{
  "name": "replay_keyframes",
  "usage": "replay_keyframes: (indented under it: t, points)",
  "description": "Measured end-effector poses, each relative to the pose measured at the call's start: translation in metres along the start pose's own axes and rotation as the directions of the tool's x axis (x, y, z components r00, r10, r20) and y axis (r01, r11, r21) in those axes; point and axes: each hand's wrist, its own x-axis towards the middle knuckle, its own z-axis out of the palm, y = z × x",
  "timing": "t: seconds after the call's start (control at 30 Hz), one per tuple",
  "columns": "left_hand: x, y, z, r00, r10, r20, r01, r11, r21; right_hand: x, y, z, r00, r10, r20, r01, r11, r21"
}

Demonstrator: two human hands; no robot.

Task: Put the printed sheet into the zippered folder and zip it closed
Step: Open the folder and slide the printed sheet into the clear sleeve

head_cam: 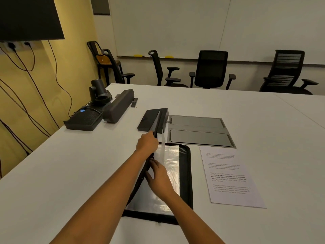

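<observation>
A black zippered folder (186, 175) lies open on the white table in front of me, with clear plastic sleeves (171, 161) inside. My left hand (146, 143) grips the folder's raised cover, which stands nearly upright on its edge. My right hand (159, 176) rests flat on the sleeves near the spine, fingers spread. The printed sheet (230, 175) lies flat on the table just right of the folder, apart from both hands.
A grey cable hatch (200, 131) is set into the table (70, 173) beyond the folder, beside a black box (148, 118). A soundbar (119, 106), camera (99, 92) and speaker unit (82, 120) stand at the far left. Office chairs line the far edge.
</observation>
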Motion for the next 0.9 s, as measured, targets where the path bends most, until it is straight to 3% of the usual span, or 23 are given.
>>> replay_keyframes:
  t: [0.07,0.3,0.4,0.57,0.73,0.9]
  points:
    - [0.002,-0.005,-0.008,1.0,-0.008,-0.016,0.008,1.0,0.007,0.001,0.008,0.006,1.0,0.02,0.003,-0.019,0.998,-0.066]
    - [0.014,-0.027,-0.042,0.997,-0.011,-0.071,0.019,0.993,0.115,0.001,0.026,0.003,0.994,0.079,-0.07,-0.079,0.997,0.006]
    - [0.021,-0.039,-0.055,0.995,-0.029,-0.093,0.049,0.974,0.22,-0.002,0.047,-0.004,0.989,0.122,-0.079,-0.129,0.988,-0.089]
    - [0.03,-0.067,-0.072,0.969,-0.079,-0.235,0.168,0.906,0.388,-0.012,0.08,-0.013,0.93,0.318,-0.185,-0.334,0.941,-0.06]
    - [0.036,-0.112,-0.068,0.887,-0.035,-0.461,0.289,0.819,0.495,-0.015,0.102,-0.022,0.89,0.395,-0.229,-0.415,0.909,-0.041]
    - [0.047,-0.156,-0.059,0.881,0.041,-0.471,0.296,0.729,0.617,-0.012,0.113,-0.026,0.862,0.436,-0.26,-0.454,0.891,-0.009]
